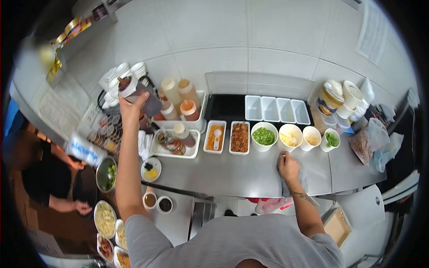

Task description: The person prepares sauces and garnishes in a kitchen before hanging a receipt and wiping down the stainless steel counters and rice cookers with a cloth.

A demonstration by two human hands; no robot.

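My left hand [132,107] is raised at the left of the counter, closed around a squeeze bottle [150,103] of dark sauce. The bottle is tilted, its brown nozzle pointing up and left. Beside it, a white basket [202,107] holds several more squeeze bottles. On the steel counter [223,174], my right hand [288,167] is closed on a grey cloth [286,188], just in front of the white tubs. Nearest to that hand is a tub of pale yellow bits [290,137].
A tub of chopped green onion [263,136], a tray of brown crumbled topping [240,138] and white empty compartments [277,110] line the counter. Small sauce cups [165,204] sit lower left. Another person's hand [82,207] shows at the far left. Plastic bags [377,138] lie right.
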